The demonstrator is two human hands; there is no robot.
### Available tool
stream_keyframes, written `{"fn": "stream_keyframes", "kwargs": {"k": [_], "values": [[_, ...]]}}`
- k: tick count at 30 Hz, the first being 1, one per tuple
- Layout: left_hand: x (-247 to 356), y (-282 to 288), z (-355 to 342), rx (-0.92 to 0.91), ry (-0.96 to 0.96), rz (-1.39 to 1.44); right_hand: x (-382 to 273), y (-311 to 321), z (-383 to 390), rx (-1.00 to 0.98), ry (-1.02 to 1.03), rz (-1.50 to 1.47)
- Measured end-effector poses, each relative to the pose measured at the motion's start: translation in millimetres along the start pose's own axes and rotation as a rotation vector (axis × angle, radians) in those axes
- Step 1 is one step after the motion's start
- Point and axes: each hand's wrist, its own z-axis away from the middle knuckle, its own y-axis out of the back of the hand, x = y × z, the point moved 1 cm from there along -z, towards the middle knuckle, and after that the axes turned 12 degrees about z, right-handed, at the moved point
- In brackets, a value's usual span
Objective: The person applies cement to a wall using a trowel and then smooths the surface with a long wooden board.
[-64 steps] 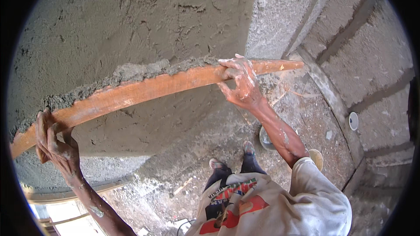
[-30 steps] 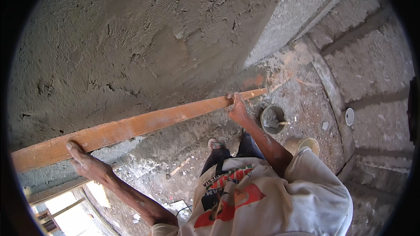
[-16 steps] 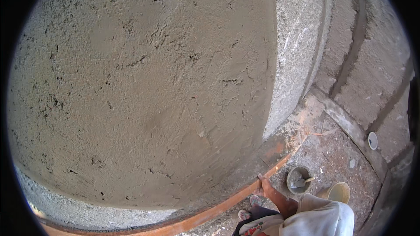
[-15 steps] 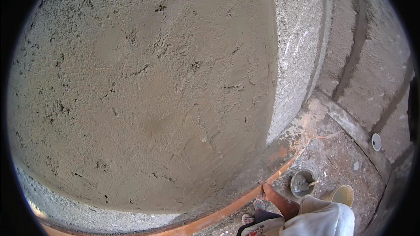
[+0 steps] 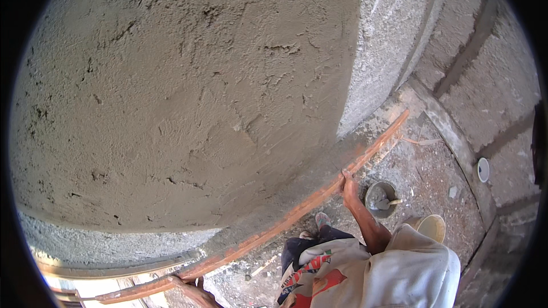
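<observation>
A long reddish-brown wooden straightedge (image 5: pixel 285 219) runs slantwise across the lower part of the view, along the foot of the wall. My right hand (image 5: pixel 348 185) is closed around it right of its middle. Toward its left end, my left hand (image 5: pixel 194 291) grips the same straightedge, fingers curled over the edge. Wet grey-brown mortar (image 5: pixel 188 108) covers most of the wall, with rough pits and ridges in it. The straightedge lies below this coat; whether it touches the wall I cannot tell.
A bucket of mortar (image 5: pixel 377 197) with a wooden-handled tool stands by my right arm. Behind it is a pale bucket (image 5: pixel 432 227). A white tub (image 5: pixel 483 170) sits farther right. Bare rough wall (image 5: pixel 379 40) borders the mortar, and debris lies on the floor (image 5: pixel 434 188).
The straightedge has risen in the view, its right end now showing, with my right hand still on it. My left hand has come into sight. The view has tilted downward.
</observation>
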Motion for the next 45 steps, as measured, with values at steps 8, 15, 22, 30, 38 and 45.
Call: {"fn": "stream_keyframes", "kwargs": {"k": [8, 15, 22, 30, 38, 45], "values": [[-146, -29, -83, -0.142, 0.420, 0.254, -89, -45, -6, 0.141, 0.358, -0.009], [-237, -52, -183, -0.185, 0.465, 0.360, -46, -135, -29, 0.145, 0.419, -0.045], [-278, -71, -281, -0.111, 0.476, 0.393, 8, -204, -66, 0.148, 0.416, -0.035], [-269, -82, -324, -0.196, 0.502, 0.461, 16, -240, -72, 0.172, 0.451, -0.082], [-255, -107, -273, -0.239, 0.587, 0.774, -78, -178, -101, -0.057, 0.360, -0.297], [-168, -266, -41, -0.601, 0.584, 0.944, -283, -81, -155, 0.122, 0.762, -0.163]]}}
